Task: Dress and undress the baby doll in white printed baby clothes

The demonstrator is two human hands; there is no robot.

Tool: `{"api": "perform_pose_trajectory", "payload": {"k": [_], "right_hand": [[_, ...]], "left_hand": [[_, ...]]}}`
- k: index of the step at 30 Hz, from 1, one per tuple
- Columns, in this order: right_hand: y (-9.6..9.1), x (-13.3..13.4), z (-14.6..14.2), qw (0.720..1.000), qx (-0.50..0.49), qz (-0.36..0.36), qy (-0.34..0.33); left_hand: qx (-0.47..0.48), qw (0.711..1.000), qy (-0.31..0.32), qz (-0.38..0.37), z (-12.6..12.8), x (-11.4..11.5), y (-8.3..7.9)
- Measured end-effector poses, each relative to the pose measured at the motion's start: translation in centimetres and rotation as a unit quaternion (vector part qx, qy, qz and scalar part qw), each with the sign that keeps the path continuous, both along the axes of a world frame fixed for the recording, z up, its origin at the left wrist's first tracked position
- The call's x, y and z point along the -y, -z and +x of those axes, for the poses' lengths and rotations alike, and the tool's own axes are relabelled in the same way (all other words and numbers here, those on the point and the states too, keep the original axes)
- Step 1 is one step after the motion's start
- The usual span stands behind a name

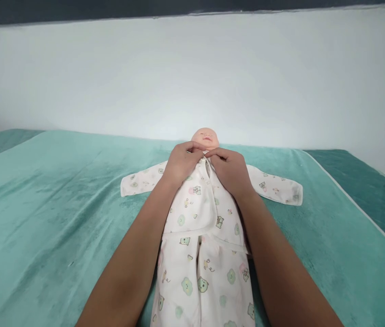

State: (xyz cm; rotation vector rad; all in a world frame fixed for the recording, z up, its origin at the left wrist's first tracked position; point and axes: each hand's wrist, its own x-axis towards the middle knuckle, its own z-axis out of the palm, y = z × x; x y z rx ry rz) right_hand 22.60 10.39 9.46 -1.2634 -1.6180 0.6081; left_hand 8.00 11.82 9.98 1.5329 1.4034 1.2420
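A baby doll (206,137) lies on its back, head away from me, dressed in a white printed baby garment (202,213) with both sleeves spread out sideways. My left hand (180,162) and my right hand (229,169) meet at the garment's neckline, just under the doll's chin. Each hand has its fingers curled and pinched on the collar edges of the garment. Both forearms run up along the doll's body on either side.
A teal plush blanket (59,204) covers the surface under the doll, with a white-piped edge at the right (359,206). A pale wall (192,77) stands right behind the surface.
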Motion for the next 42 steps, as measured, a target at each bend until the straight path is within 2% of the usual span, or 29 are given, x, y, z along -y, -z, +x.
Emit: {"api": "perform_pose_trajectory", "payload": {"k": [6,11,15,18,22,25,28,34,42], "right_hand": [[-0.1,0.2,0.5,0.998,0.000,-0.005,-0.063],[0.1,0.4,0.8,0.997,-0.019,-0.026,-0.071],[0.2,1.2,0.9,0.998,-0.034,-0.021,-0.055],[0.0,2.4,0.8,0.999,-0.025,-0.018,-0.042],[-0.5,4.4,0.5,0.998,0.038,-0.046,-0.013],[-0.7,5.6,0.0,0.992,0.103,-0.061,0.028],[-0.7,6.3,-0.3,0.987,0.138,-0.054,0.058],[-0.7,6.1,-0.4,0.988,0.143,-0.050,0.042],[-1.0,4.4,0.4,0.972,0.224,-0.069,0.002]], "left_hand": [[0.028,0.999,0.021,0.005,-0.1,0.1,-0.1],[0.031,0.999,0.024,0.004,-0.5,-0.1,0.2],[0.014,0.999,0.037,0.025,-0.6,0.0,0.5],[-0.037,0.998,0.028,0.037,-0.6,0.4,0.3],[-0.125,0.991,0.016,0.042,-0.4,1.2,-0.1],[-0.135,0.990,0.024,0.039,-0.4,1.9,0.0],[-0.137,0.988,0.034,0.067,-0.5,2.4,0.4],[-0.202,0.974,0.023,0.099,-0.7,2.7,1.1],[-0.213,0.973,0.017,0.091,-0.6,2.4,1.1]]}}
